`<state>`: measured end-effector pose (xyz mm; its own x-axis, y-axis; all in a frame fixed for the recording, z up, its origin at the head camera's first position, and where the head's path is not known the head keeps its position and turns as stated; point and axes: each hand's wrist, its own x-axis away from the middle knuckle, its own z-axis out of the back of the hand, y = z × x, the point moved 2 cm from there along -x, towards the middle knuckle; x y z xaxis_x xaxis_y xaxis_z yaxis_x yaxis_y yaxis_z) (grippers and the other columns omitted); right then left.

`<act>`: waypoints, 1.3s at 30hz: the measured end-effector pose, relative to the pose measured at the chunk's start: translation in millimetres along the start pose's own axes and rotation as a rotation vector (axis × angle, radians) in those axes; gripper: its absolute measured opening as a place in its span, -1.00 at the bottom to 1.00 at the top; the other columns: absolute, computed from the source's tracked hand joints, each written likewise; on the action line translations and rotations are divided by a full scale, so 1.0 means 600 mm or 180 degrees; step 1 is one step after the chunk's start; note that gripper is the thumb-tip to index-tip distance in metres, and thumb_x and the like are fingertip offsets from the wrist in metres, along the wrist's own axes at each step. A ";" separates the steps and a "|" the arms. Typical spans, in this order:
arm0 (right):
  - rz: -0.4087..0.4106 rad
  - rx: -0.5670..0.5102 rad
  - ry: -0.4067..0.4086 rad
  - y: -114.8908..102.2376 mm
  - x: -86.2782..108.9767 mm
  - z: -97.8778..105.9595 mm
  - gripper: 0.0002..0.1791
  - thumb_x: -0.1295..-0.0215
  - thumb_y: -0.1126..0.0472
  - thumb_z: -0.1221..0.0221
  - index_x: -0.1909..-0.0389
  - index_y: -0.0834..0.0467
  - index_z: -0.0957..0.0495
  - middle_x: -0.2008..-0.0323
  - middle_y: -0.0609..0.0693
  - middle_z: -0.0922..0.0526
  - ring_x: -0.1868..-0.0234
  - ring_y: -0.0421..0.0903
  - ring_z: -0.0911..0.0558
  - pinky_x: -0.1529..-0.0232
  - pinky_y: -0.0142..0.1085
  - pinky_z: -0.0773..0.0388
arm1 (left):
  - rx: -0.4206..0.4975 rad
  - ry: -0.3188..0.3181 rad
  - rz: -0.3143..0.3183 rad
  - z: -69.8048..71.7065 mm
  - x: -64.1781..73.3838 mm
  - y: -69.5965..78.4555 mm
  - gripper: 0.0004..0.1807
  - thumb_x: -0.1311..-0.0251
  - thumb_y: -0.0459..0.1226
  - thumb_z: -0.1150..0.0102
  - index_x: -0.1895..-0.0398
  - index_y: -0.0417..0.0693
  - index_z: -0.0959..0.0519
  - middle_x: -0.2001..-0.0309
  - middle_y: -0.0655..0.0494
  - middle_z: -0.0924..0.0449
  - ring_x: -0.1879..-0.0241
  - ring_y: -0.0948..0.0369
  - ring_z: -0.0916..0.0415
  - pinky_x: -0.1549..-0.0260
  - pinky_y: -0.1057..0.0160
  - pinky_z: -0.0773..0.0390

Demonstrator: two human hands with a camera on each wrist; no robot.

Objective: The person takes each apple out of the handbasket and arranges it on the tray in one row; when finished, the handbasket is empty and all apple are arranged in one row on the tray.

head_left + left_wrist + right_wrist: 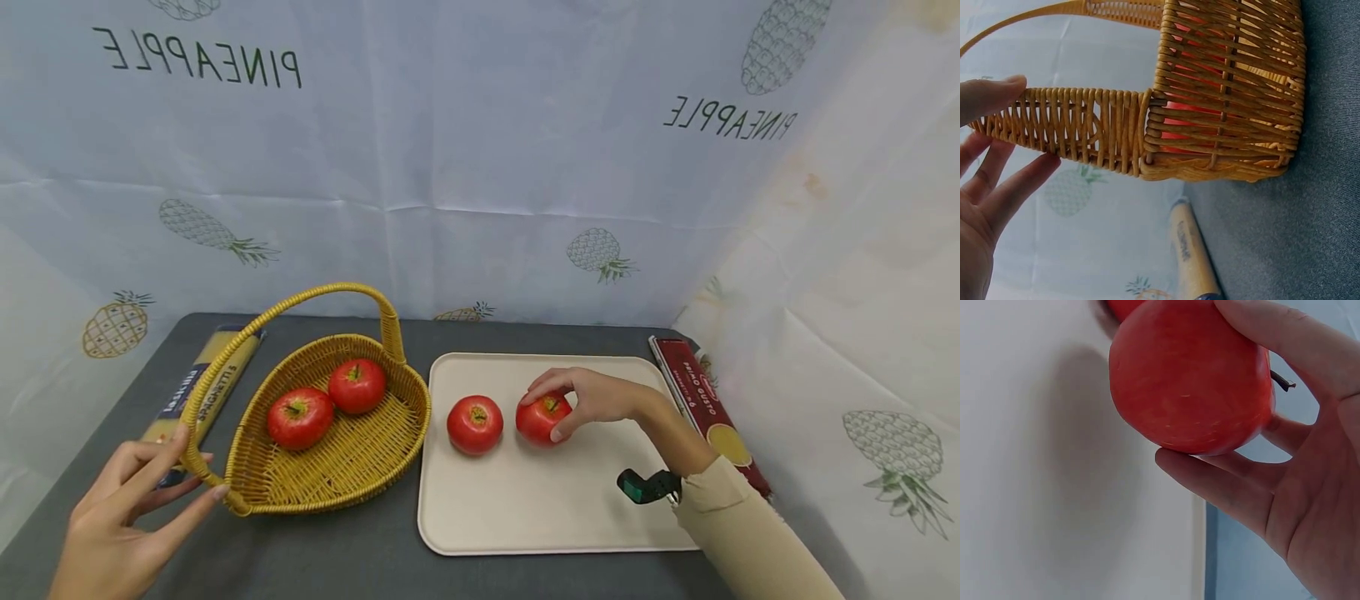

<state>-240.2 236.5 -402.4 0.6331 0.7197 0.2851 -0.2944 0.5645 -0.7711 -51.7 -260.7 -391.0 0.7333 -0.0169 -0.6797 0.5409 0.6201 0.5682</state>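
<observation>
My left hand (127, 508) pinches the lower end of the handle of a yellow wicker basket (322, 500), thumb on one side and fingers on the other. Two red apples lie inside, a left apple (300, 418) and a right apple (357, 386). Over the beige tray (495, 517), my right hand (592, 396) grips another red apple (1191, 381) between thumb and fingers. A shadow beneath it in the right wrist view suggests that it hangs just above the tray. Close to its left, one more apple (475, 425) sits on the tray.
A spaghetti packet (217, 367) lies behind the basket at the left. Right of the tray is a dark red spaghetti packet (708, 408). The grey table (360, 558) is backed by a white curtain (480, 167) with pineapple prints.
</observation>
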 end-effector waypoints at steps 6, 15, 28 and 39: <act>-0.0065 -0.0055 0.0004 0.020 -0.003 -0.013 -0.41 -0.09 0.15 -0.50 -0.21 -0.05 -0.66 -0.27 0.10 -0.51 -0.30 0.09 -0.42 -0.08 -0.23 -0.77 | -0.0059 0.0006 -0.0035 -0.001 -0.002 0.001 -0.05 -0.22 0.24 -0.15 -0.34 -0.44 -0.45 0.07 0.49 -0.35 -0.02 0.73 -0.51 0.12 0.80 -0.58; -0.0076 0.0005 0.0001 0.031 -0.007 -0.017 -0.43 -0.10 0.16 -0.49 -0.20 -0.04 -0.67 -0.25 0.10 -0.52 -0.31 0.09 -0.42 -0.12 -0.17 -0.77 | -0.0065 0.0004 -0.0004 0.000 -0.005 0.004 -0.06 -0.22 0.23 -0.15 -0.34 -0.43 -0.45 0.06 0.50 -0.36 -0.01 0.74 -0.51 0.12 0.79 -0.59; -0.0137 0.0093 -0.0032 0.024 -0.013 -0.017 -0.43 -0.10 0.16 -0.50 -0.20 -0.07 -0.66 -0.25 0.08 -0.54 -0.30 0.07 -0.43 -0.12 -0.15 -0.77 | -0.0041 -0.0021 0.0013 -0.001 -0.004 0.001 -0.06 -0.21 0.23 -0.16 -0.34 -0.43 -0.45 0.05 0.51 -0.37 0.02 0.70 -0.50 0.14 0.78 -0.60; -0.0183 0.0194 -0.0064 0.016 -0.022 -0.016 -0.40 -0.11 0.18 -0.49 -0.23 -0.07 -0.64 -0.27 0.07 -0.55 -0.31 0.07 -0.45 -0.14 -0.14 -0.77 | -0.0049 -0.0002 0.0021 0.000 -0.003 0.001 -0.06 -0.21 0.23 -0.16 -0.34 -0.43 -0.46 0.05 0.51 -0.37 0.02 0.72 -0.51 0.14 0.79 -0.59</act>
<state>-244.3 228.6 -419.3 0.6358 0.6930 0.3399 -0.3013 0.6282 -0.7173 -52.7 -260.7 -389.6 0.7370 -0.0133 -0.6757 0.5298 0.6321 0.5654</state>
